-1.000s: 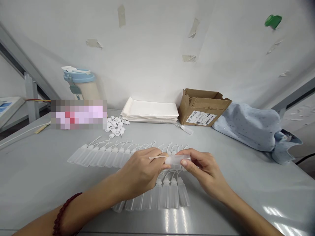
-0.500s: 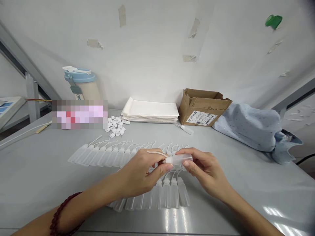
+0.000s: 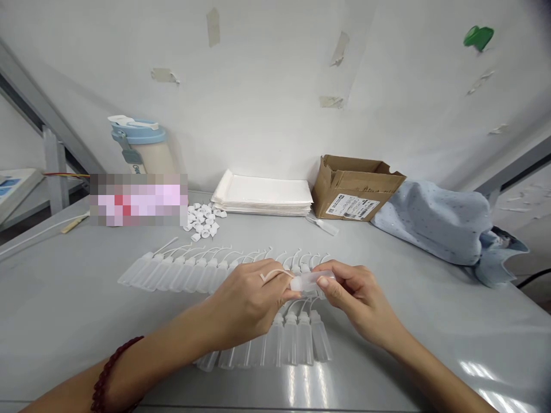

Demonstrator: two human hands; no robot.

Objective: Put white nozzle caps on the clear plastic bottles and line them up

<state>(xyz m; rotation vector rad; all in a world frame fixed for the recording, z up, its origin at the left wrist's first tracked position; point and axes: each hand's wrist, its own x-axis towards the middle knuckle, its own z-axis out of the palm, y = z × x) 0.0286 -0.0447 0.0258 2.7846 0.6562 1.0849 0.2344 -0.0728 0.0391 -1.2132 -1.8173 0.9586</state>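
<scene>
You're in bright, even light, white glare (image 3: 477,370) striping your grey tabletop (image 3: 77,310), a pixelated patch (image 3: 138,199) blotting the left, top-right corner dark.

Workshop bench (image 3: 64,327): rows of bottles (image 3: 185,276), loose caps (image 3: 202,219), cardboard box (image 3: 357,186).

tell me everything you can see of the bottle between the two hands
The bottle is small, translucent and whitish, plastic by its look. It is held lengthwise across the view, neck end leftward, with a thin, curved white tube over the left hand. The right hand pinches its base end; the left is at its neck, grip partly hidden.
</scene>
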